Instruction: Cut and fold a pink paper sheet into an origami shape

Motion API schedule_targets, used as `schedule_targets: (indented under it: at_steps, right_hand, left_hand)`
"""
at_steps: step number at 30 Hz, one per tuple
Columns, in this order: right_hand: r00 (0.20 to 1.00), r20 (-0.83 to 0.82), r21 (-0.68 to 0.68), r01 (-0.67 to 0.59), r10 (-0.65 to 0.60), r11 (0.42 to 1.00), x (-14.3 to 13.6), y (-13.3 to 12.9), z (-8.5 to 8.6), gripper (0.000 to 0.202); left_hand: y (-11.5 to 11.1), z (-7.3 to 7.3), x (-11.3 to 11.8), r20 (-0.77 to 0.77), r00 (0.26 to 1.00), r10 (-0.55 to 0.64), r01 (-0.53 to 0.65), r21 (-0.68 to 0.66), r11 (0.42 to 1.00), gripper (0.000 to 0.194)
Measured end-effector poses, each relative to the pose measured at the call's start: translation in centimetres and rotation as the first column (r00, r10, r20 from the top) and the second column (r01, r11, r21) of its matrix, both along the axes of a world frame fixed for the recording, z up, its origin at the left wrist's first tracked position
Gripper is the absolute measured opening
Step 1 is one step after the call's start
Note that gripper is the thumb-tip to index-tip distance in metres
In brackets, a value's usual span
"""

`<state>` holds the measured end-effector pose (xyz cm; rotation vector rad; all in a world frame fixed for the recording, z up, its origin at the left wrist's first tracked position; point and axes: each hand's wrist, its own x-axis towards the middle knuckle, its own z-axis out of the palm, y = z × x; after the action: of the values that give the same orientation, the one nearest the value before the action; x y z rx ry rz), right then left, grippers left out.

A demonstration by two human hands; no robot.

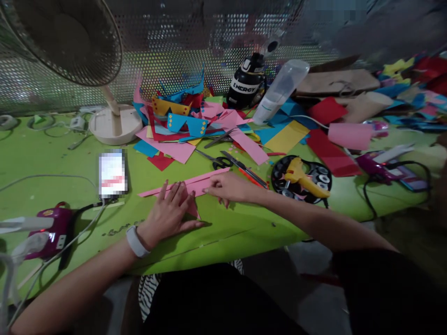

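A long pink paper strip lies on the green table in front of me. My left hand, with a white wristband, presses flat on the strip's near part, fingers spread. My right hand rests on the strip just to the right, fingertips pinching or pressing its edge. Black-handled scissors and red-handled scissors lie just beyond the strip.
A phone lies to the left, a purple glue gun at the near left. A yellow glue gun rests on a black plate. Coloured paper scraps, a white fan, a black bottle and a clear bottle stand behind.
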<state>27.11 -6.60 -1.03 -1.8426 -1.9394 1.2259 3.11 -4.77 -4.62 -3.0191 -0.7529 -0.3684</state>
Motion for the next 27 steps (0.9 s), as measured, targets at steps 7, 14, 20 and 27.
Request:
schedule_targets:
  at_steps: [7,14,20,27]
  right_hand:
    - [0.989,-0.145,-0.339,-0.071,0.022,0.938,-0.3,2.5,-0.8,0.035]
    - [0.984,-0.178,-0.362,-0.076,0.011,0.929,-0.5,2.4,-0.2,0.028]
    - [0.992,-0.122,-0.34,-0.079,0.039,0.937,-0.6,2.4,0.7,0.033]
    - [0.981,-0.172,-0.34,-0.147,0.093,0.929,-0.2,2.9,-0.2,0.031]
  left_hand:
    - [0.7,1.8,0.1,-0.036,0.999,0.012,-0.014,-0.078,0.997,0.065]
    - [1.7,6.6,3.1,-0.039,0.95,0.311,-0.313,-0.104,0.944,0.035]
    - [3.6,6.4,5.2,-0.377,0.909,0.176,-0.39,-0.627,0.674,0.042]
    - [5.6,4.3,5.1,-0.376,0.911,0.168,-0.406,-0.891,0.206,0.037]
